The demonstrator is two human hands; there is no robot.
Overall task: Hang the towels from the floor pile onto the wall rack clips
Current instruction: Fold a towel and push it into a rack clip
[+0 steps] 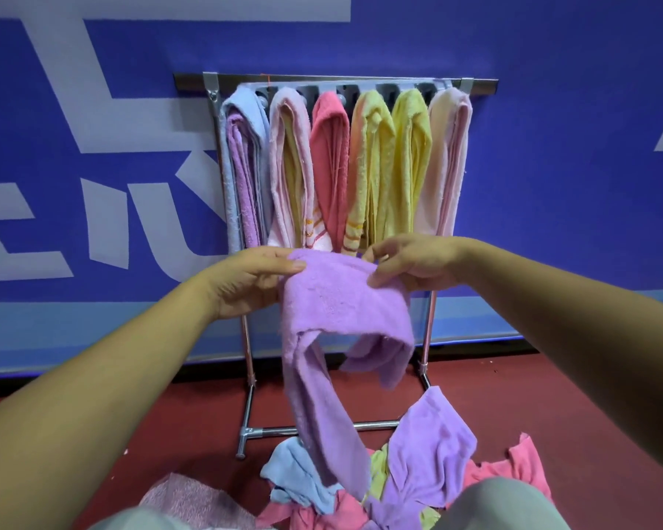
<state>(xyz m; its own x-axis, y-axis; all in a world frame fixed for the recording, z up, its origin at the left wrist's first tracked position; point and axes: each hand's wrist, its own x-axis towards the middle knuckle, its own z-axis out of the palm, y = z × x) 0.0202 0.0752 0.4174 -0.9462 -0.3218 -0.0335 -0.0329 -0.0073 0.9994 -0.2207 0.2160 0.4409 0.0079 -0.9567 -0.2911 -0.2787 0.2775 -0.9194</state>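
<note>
Pale cropped lettering on blue wall; nothing legible.

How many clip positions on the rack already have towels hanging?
6, left to right: blue-and-purple towels, pale pink towel, coral towel, yellow-orange towel, yellow towel, light pink towel. Some may hold two towels folded together. The held purple towel is not counted.

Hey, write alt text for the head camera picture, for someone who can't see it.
A person's left hand and right hand pinch the top edge of a purple towel before a metal rack. Folded hanging towels in blue, pink, coral and yellow fill it, against a blue wall; a towel pile lies on the red floor.
</note>
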